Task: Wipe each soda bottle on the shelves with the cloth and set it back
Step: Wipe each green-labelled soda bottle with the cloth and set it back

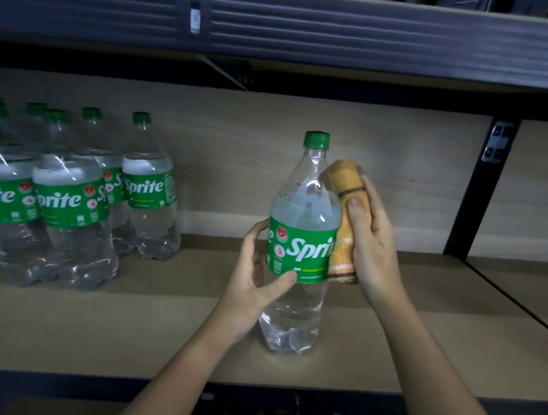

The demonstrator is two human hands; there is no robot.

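Left hand (254, 274) grip round upright bottle (300, 245), right hand (373, 247) pressing cloth (345, 216) beside it

clear bottle (303, 217), green cap and label; orange dark-striped cloth (345, 216)

"Sprite" in white on green label of held bottle (300, 245); same word on labels of shelf bottles (70, 196) at left.

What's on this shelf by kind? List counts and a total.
Clear plastic Sprite bottles with green caps: at least 6. One is held; the rest are grouped at left, overlapping, so more may be hidden.
Orange striped cloth: 1
Total: at least 7
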